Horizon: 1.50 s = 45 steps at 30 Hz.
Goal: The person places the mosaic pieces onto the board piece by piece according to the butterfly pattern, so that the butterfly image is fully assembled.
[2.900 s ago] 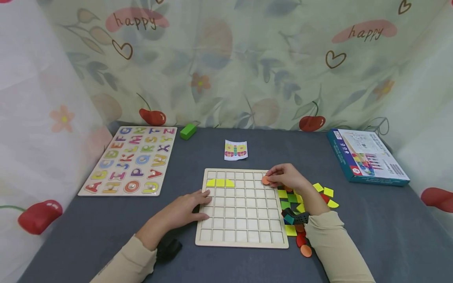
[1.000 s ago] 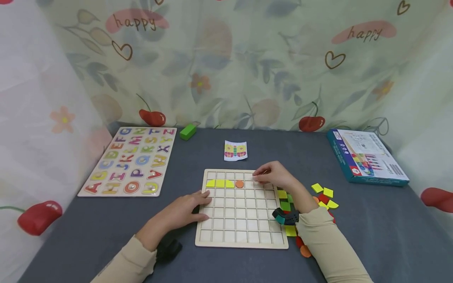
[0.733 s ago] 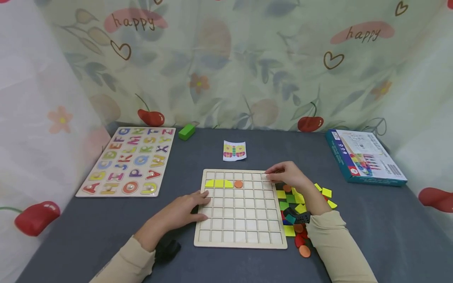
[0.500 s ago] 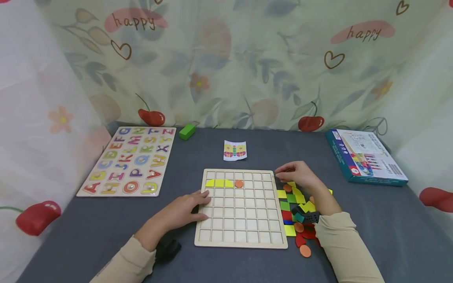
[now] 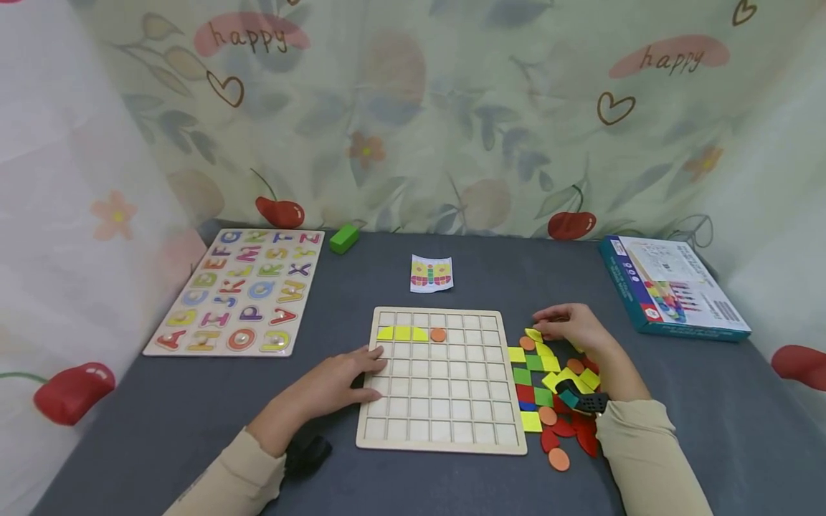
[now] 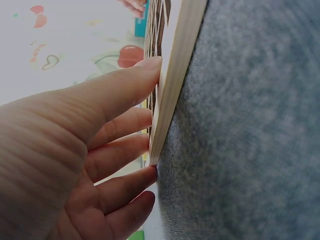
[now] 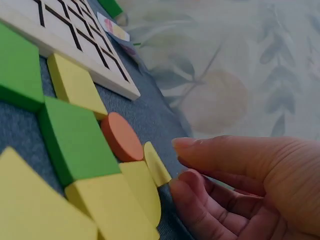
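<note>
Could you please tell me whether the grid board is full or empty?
Mostly empty: the grid board holds three yellow pieces and one orange disc, and the rest of it looks bare.

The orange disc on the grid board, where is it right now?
In the head view, the orange disc sits in the grid board's second row from the far edge, middle column, just right of three yellow pieces.
</note>
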### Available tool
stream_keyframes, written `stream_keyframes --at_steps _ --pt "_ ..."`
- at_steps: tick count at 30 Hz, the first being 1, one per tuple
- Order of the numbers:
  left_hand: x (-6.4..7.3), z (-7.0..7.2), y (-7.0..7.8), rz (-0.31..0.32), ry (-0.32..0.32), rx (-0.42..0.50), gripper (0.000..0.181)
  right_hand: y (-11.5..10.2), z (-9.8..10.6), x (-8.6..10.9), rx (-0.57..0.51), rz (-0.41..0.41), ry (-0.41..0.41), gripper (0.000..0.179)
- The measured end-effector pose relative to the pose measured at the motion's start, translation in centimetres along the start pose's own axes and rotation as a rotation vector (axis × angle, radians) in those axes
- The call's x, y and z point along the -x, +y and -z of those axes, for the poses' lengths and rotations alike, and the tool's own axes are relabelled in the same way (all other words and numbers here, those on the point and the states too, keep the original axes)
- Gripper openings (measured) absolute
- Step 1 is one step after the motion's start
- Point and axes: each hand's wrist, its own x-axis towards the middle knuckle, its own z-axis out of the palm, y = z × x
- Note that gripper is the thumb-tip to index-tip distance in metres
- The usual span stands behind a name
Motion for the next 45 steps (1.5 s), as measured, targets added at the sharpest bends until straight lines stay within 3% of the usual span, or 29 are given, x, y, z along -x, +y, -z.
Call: stream_keyframes --at_steps 13,25,36,45 --pt "-0.2 -0.1 0.0 0.001 -0.003 -0.006 0.056 0.3 -0.4 0.0 0.111 0.034 -0.02 0.031" --pt "-0.2 -0.1 0.0 -0.001 -0.002 -0.007 0.056 0.2 -0.2 0.0 0.091 0.042 -0.049 0.03" --pt "-0.2 -0.2 -0.1 0.004 -0.002 -0.015 0.056 -0.7 -0.4 -0.3 -0.067 0.099 -0.1 0.041" --pt "-0.2 -0.2 -0.1 0.006 -0.003 -0.018 0.056 -3.0 -2.3 -1.3 -0.149 0.16 -0.097 0.032"
